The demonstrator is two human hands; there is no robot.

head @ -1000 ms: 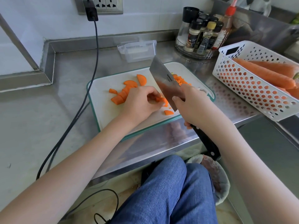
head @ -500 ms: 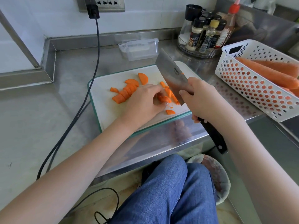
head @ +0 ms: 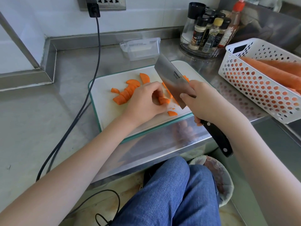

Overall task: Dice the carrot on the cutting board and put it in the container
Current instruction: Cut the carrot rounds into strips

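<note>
Stainless-steel counter (head: 40,115) is being used as the work surface; a white cutting board (head: 104,101) is lying on it. Carrot pieces (head: 163,100) are being pinched beneath the curled fingers (head: 157,93) of the left hand (head: 145,101), just beside the blade. A cleaver (head: 172,79) is being gripped by the right hand (head: 203,101), fingers wrapped around its handle. Sliced carrot (head: 125,95) is lying fanned just left of the left hand. A clear container (head: 141,48) is standing behind the board, apart from it.
</note>
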